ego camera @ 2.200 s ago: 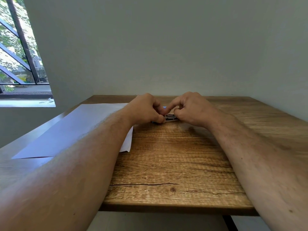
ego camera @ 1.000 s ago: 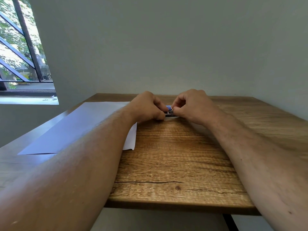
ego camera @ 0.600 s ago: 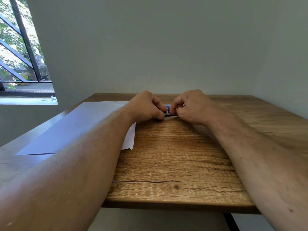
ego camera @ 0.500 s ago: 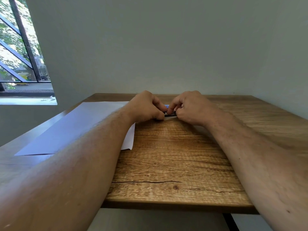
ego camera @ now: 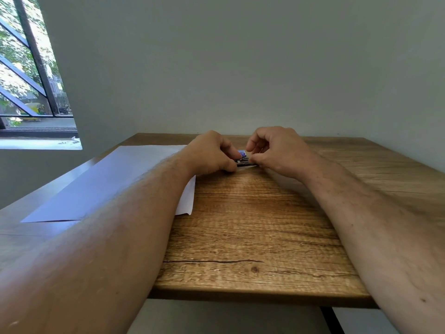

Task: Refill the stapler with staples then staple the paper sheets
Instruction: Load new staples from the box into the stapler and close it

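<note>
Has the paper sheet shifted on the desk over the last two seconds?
No. The paper sheet lies flat along the table left side as before, its near corner beside the left forearm; small offsets look like head-camera motion.

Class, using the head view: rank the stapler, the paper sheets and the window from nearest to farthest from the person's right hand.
From the right hand:
1. Stapler, at its fingertips, between both hands.
2. Paper sheets, across the table to the left, under the left forearm.
3. Window, far left, beyond the table.
</note>
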